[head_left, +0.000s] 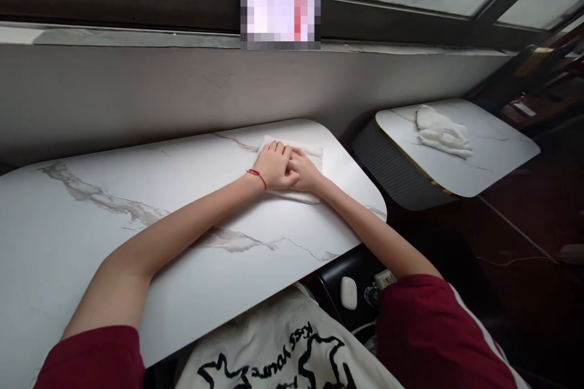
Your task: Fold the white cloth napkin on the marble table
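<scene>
A white cloth (pixel 311 196) lies flat on the white marble-patterned table (pixel 191 188), near its rounded right end. My left hand (pixel 275 165), with a red string bracelet on the wrist, presses on the cloth, its fingers together and slightly curled. Against it, my right hand (pixel 305 171) bears down on the same cloth. The two hands touch and partly overlap, the left thumb lying across the right hand. The right fingertips are partly hidden, as is the middle of the cloth under both hands.
To the right stands a smaller marble-patterned table (pixel 483 176) with a crumpled white cloth (pixel 442 132) on it. A wall (pixel 173 85) and windows run behind. A blurred-out bright object (pixel 278 15) stands on the sill. Below the table edge is a white rounded case (pixel 348 293).
</scene>
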`<state>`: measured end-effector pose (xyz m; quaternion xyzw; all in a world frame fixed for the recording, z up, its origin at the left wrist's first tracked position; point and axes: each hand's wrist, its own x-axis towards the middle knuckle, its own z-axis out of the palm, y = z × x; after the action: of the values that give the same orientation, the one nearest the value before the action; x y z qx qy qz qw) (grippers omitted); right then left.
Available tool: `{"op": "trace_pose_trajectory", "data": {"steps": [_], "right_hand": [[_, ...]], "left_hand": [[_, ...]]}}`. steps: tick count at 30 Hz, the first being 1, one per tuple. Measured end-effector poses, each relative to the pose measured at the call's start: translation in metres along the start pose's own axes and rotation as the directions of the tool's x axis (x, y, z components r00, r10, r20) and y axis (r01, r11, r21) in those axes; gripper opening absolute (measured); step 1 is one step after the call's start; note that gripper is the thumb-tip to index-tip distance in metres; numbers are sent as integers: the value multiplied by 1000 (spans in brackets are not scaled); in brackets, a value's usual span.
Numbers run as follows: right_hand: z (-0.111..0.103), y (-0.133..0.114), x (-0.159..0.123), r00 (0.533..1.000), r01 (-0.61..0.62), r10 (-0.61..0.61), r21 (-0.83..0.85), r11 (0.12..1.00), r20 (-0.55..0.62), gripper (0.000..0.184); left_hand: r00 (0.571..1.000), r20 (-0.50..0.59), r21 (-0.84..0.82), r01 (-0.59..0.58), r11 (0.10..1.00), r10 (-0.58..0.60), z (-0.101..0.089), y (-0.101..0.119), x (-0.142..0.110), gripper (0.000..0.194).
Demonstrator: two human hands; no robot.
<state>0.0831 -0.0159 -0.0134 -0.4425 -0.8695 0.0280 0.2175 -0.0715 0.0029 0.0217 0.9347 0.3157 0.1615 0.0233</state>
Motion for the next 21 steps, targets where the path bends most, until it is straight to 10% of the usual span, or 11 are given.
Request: {"op": "trace_pose_trajectory", "data": {"steps": [7,21], "right_hand": [[10,43,51,999,-20,20,-2,1000,-37,42],[11,54,79,993,44,-39,44,998,-112,27]], "left_hand": [[996,-90,-118,0,993,-10,13,-61,32,55],[981,-121,-144,133,981,-151,16,-75,30,56]]}}
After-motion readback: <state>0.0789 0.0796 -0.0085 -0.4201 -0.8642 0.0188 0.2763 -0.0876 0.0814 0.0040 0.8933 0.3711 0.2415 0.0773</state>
